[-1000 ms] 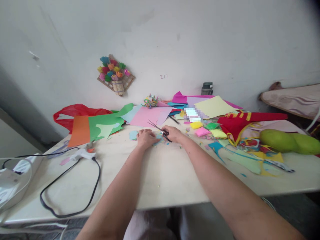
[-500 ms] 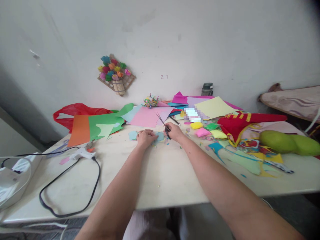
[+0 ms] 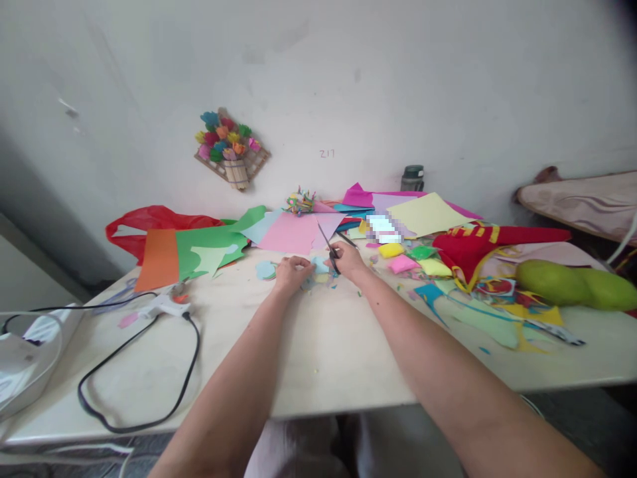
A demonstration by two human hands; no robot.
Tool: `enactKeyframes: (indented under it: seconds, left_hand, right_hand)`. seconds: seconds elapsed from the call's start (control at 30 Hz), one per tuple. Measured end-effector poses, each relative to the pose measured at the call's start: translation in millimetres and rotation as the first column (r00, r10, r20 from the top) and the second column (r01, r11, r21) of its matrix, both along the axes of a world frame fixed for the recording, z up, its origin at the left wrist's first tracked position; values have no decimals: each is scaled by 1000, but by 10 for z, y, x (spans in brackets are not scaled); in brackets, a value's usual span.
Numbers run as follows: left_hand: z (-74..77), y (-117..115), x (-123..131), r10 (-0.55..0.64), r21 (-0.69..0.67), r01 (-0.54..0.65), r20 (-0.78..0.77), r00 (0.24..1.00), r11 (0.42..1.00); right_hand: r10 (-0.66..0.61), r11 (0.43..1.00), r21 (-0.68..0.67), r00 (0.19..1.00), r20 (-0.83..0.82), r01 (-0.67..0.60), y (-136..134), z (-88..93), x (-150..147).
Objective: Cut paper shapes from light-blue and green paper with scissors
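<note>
My right hand (image 3: 347,260) is closed round the dark handles of a pair of scissors (image 3: 327,238), whose blades point up and to the left, toward the wall. Between my hands is a small light blue paper piece (image 3: 320,265). The fingers of my left hand (image 3: 292,273) pinch its left edge, while my right fingertips are close to its right side; whether they touch it I cannot tell. Just left of my left hand lie light blue paper cutouts (image 3: 265,269). Tiny paper scraps (image 3: 323,279) are scattered beneath the piece.
Coloured sheets, a pink one (image 3: 286,232) among them, line the wall side. A glue gun (image 3: 166,305) with a black cord lies left, near a power strip (image 3: 34,345). On the right are clay packets (image 3: 404,264), red cloth (image 3: 472,249), paper offcuts and green fruit (image 3: 552,282).
The light blue paper piece has been raised and turned between my hands. My left hand has shifted slightly right, and the scissors have moved a little right with their blades steeper.
</note>
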State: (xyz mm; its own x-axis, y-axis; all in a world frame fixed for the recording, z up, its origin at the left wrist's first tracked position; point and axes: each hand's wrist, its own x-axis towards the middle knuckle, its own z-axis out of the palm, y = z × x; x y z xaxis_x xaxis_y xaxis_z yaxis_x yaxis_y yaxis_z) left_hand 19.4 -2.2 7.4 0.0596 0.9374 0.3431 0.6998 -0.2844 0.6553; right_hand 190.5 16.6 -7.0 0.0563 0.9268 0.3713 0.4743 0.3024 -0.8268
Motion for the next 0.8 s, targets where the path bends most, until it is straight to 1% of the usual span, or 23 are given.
enactKeyframes:
  seconds: [0.1, 0.17, 0.23, 0.3, 0.4, 0.47, 0.53, 0.63, 0.7, 0.8]
  left_hand:
    - [-7, 10, -9, 11, 28, -9, -66, 998, 1000]
    - [-14, 25, -28, 35, 44, -32, -67, 997, 999]
    - [-25, 45, -57, 55, 54, -54, -17, 998, 997]
    - [-37, 63, -87, 65, 41, -68, 81, 995, 997]
    - [-35, 64, -110, 76, -6, -77, 201, 977, 997]
    - [-19, 43, -103, 68, -20, -66, 221, 973, 998]
    - [-3, 17, -82, 27, -22, -22, 232, 972, 1000]
    - [-9, -6, -47, -101, -45, 120, 291, 951, 992]
    - [-35, -3, -33, -163, -65, 202, 380, 910, 977]
    - [-71, 13, -31, -188, -51, 247, 509, 840, 968]
  right_hand:
    - [-36, 999, 1, 999, -20, 36, -14, 36, 15]
    - [-48, 999, 4, 998, -43, 48, -29, 62, 25]
    - [-51, 999, -4, 995, -80, 51, -52, 90, 28]
    - [-37, 999, -32, 989, -141, 33, -88, 123, 18]
    - [18, 996, -83, 962, -271, -42, -167, 185, -18]
    - [55, 991, -94, 936, -346, -93, -226, 232, -44]
    - [73, 988, -98, 913, -400, -122, -273, 274, -65]
    - [88, 982, -112, 887, -454, -155, -311, 312, -86]
    - [104, 977, -115, 879, -466, -177, -317, 320, -95]
    - [110, 977, -114, 878, -465, -182, -315, 321, -104]
